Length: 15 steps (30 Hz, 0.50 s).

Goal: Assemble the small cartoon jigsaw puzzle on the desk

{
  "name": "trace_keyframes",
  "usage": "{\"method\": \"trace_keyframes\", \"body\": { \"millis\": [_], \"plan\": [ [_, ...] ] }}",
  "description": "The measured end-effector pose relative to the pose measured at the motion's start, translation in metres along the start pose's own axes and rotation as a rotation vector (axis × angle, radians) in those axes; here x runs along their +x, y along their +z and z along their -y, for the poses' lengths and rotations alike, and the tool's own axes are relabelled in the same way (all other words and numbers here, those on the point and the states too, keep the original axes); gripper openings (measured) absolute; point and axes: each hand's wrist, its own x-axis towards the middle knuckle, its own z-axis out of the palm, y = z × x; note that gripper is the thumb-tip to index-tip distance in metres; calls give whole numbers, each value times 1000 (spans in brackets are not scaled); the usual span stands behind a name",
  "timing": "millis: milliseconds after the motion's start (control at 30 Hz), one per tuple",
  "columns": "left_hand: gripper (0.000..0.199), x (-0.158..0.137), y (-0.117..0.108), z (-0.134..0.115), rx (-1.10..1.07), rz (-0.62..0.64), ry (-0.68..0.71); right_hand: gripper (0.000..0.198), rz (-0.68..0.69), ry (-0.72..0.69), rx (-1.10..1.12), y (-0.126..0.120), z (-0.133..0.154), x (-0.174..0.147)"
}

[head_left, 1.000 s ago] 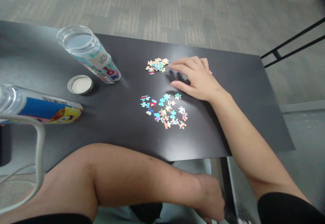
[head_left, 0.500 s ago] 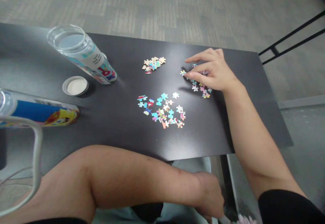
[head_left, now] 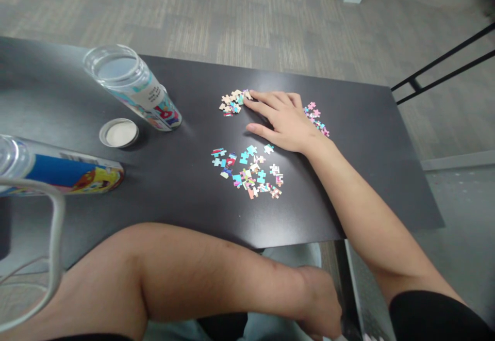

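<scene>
Grey carpet tiles run behind a black table (head_left: pixel 116 196) that fills most of the view. At the far left edge a clear puzzle tube with a blue and yellow cartoon label (head_left: pixel 65 172) lies on its side, and a pale curved cable (head_left: pixel 58 238) loops in front of it. Just beyond, a round white lid (head_left: pixel 118 132) rests flat on the tabletop. Next to the lid, toward the back, a second clear tube (head_left: pixel 133 86) leans with its open mouth toward the camera.

Across the near edge of the table the left forearm reaches rightward, and the left hand (head_left: pixel 320 302) hangs below the table edge at the lap, its fingers curled; whether they hold anything cannot be told.

Near the middle of the table a loose scatter of mostly teal and multicoloured jigsaw pieces (head_left: pixel 249 168) lies spread out. Farther back sits a small heap of pale-backed pieces (head_left: pixel 232 101). The right hand (head_left: pixel 284 122) lies palm down between these groups, fingers spread and flat, gripping nothing; its fingertips (head_left: pixel 249 104) touch the right edge of the pale heap. Just right of the hand, partly hidden behind it, a small cluster of pink and blue pieces (head_left: pixel 316 118) lies on the table. At the far right, black metal bars (head_left: pixel 441 70) cross the floor.
</scene>
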Motion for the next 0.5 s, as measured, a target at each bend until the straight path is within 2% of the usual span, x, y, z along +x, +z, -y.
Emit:
{"method": "trace_keyframes", "body": {
  "millis": [167, 300, 400, 500],
  "plan": [
    [21, 0, -1, 1, -2, -11, 3, 74, -16, -10, 20, -7, -2, -2],
    [25, 2, 0, 1, -4, -18, -16, 63, -77, 16, 81, -10, -3, -5],
    [22, 4, 3, -2, 6, -15, -36, 59, -89, 33, 128, -9, -6, -7],
    [19, 7, 8, -4, 24, -32, -43, 47, -112, 41, 129, -7, -11, -8]
  ]
}}
